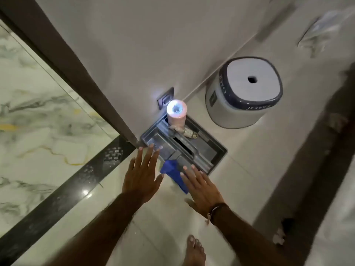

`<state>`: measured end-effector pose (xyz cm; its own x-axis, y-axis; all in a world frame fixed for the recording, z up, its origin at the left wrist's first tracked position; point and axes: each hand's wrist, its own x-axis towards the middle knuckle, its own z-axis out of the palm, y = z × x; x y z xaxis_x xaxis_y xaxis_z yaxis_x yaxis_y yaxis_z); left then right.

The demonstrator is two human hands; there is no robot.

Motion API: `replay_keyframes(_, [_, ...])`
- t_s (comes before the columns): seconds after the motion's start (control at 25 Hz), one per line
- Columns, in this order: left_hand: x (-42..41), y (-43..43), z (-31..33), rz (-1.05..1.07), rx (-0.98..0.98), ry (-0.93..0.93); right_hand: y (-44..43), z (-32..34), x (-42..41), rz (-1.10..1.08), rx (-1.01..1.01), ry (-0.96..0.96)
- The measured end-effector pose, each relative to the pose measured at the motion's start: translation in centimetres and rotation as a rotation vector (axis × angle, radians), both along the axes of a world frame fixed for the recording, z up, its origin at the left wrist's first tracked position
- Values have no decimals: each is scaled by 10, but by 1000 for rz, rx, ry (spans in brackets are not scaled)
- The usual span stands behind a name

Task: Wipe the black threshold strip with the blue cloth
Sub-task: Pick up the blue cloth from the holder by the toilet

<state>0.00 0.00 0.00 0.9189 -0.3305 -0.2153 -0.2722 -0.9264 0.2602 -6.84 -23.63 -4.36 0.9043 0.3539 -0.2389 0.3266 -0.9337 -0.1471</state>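
The black threshold strip (63,196) runs diagonally across the floor from lower left up to the foot of a dark door frame. A crumpled blue cloth (173,172) lies on the pale tile floor at the near corner of a grey tray, between my two hands. My left hand (143,174) is stretched out flat with fingers spread, fingertips over the tray's left corner, holding nothing. My right hand (200,186) is also flat and spread, its fingertips at the tray's near edge, just right of the cloth. Whether either hand touches the cloth is unclear.
The grey tray (219,150) on the floor holds a lit pink cylinder (176,112) and a small bottle (190,133). A white and grey stool (244,96) stands by the wall at the right. The dark door frame (73,73) rises at left. My bare foot (194,250) is at the bottom.
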Motion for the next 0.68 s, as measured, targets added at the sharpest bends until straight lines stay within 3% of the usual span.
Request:
replay_keyframes(0.16, [8,14,-93,-53,116,57,9,-116,5,266,-182,16])
replay_keyframes(0.28, [13,24,-132,-99,118,34,4,-164,11,315,-205,25])
replay_keyframes(0.6, [13,49,-133,-58,58,47,5,-147,27,267,5,67])
replay_keyframes(0.68, [12,57,-116,-31,55,38,4,-134,29,64,69,175])
